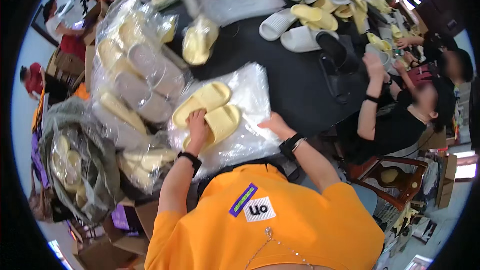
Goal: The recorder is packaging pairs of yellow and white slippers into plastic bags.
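Note:
A pair of pale yellow slippers (223,121) lies side by side on a stack of clear plastic bags (252,87) in front of me. My left hand (198,122) is closed on the slippers, its fingers curled over them where the two meet. My right hand (276,124) pinches the right edge of the plastic bags between thumb and fingers. Part of the nearer slipper is hidden behind my left hand and wrist.
At left is a heap of bagged slippers (150,77), with a grey-green sack (82,155) beside it. Another bagged yellow pair (199,42) sits farther off on the black table (295,97). Loose slippers (312,17) pile up at far right, near black ones (334,65). A co-worker (395,120) sits at right.

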The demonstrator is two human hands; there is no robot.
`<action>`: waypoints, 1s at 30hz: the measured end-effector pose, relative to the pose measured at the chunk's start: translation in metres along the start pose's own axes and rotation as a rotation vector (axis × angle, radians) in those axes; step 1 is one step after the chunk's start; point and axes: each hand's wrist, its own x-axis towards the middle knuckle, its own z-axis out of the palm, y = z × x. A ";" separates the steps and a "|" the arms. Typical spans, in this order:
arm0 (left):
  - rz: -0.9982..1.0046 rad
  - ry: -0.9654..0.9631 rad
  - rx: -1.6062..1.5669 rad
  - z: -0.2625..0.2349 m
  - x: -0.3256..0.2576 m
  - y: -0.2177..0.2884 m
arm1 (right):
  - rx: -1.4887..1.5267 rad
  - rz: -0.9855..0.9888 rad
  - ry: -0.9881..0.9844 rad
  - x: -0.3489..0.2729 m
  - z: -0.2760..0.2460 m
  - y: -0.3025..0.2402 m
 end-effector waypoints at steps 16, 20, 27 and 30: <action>0.131 0.040 -0.130 0.021 -0.004 0.092 | 0.193 0.109 -0.006 -0.016 -0.101 -0.003; 0.132 0.021 -0.094 0.021 -0.010 0.098 | 0.007 -0.026 0.162 -0.007 -0.108 0.025; 0.138 -0.019 -0.034 0.017 -0.008 0.095 | -1.321 -0.527 0.179 -0.043 -0.040 -0.014; 0.115 -0.040 0.023 0.021 -0.001 0.077 | -1.300 -0.405 -0.015 -0.046 -0.023 0.011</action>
